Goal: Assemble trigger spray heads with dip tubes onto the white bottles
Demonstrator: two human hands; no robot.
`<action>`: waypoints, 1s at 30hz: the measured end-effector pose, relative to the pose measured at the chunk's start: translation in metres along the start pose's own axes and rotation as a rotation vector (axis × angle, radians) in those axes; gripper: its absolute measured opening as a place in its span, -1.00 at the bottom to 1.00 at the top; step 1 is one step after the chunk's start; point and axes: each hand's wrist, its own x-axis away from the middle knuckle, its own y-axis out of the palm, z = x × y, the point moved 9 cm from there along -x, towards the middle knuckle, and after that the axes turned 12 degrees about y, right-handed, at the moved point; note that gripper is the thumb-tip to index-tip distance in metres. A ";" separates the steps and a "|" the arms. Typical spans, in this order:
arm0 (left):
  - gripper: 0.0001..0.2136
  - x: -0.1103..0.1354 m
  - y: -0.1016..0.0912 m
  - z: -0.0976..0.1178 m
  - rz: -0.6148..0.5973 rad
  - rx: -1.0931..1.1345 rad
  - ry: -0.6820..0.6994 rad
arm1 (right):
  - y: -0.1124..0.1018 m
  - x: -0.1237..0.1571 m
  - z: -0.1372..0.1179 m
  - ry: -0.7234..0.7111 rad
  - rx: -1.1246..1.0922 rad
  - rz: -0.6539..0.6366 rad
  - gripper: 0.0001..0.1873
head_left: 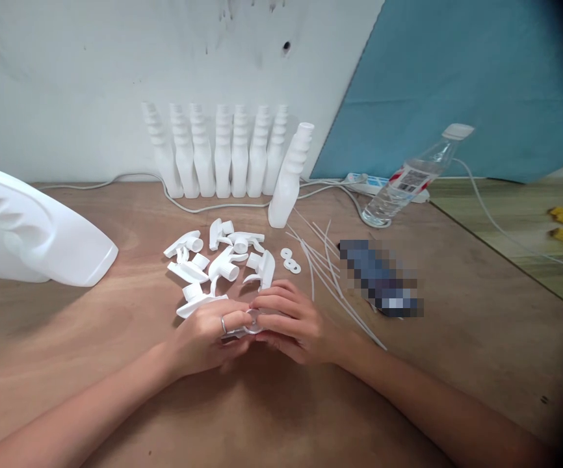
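Observation:
My left hand [216,328], with a ring on one finger, is closed around a white trigger spray head [253,323]. Its round, open collar faces up between my two hands. My right hand [294,322] closes on the collar from the other side, fingertips against it. Most of the spray head's body is hidden under my fingers. Just beyond the hands lies a loose group of white trigger spray heads [225,263]. Several small white ring washers [291,265] rest right of that group. Thin white dip tubes [327,279] are scattered farther right.
White empty-looking bottles [223,156] line the wall, with one bottle [288,179] standing nearer. Large white bottles [52,227] lie at the left. A clear water bottle [403,185], a power strip [366,184], a cable [203,209] and a blurred-out dark object [379,276] are on the wooden table [457,338].

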 end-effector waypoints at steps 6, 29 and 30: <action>-0.82 -0.004 -0.002 0.003 0.021 -0.012 0.028 | 0.001 0.002 0.000 -0.013 -0.031 0.013 -0.74; -0.70 0.000 0.002 -0.003 0.022 -0.018 -0.074 | -0.077 0.017 0.099 0.738 0.746 0.021 -0.76; -0.69 -0.001 0.003 -0.003 0.022 -0.017 -0.065 | -0.079 0.018 0.104 0.804 0.755 -0.039 -0.70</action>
